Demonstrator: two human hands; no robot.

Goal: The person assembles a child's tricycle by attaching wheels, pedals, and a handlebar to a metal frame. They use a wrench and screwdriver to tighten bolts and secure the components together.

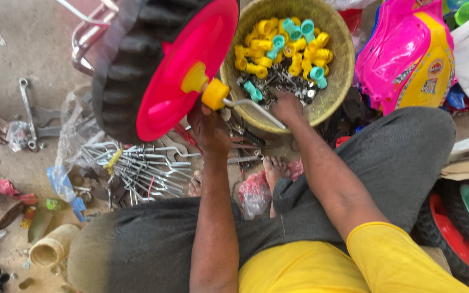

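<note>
Gripping the bent metal axle rod point(253, 108) just below its yellow cap point(215, 94), my left hand point(208, 127) has its fingers curled closed around it. I see the rod carrying a black-tyred wheel with a pink hub point(183, 65). My right hand point(287, 104) reaches into the woven basket point(343, 70), fingertips down among small metal hardware point(278, 84); I cannot tell its grip. Yellow and teal caps point(283, 46) lie beyond.

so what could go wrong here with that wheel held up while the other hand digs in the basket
1. The left hand alone steadies the pink wheel by its yellow cap; it could tip off the bent metal axle.
2. The right hand digs among small metal hardware in the basket; sharp bits might nick it.
</note>
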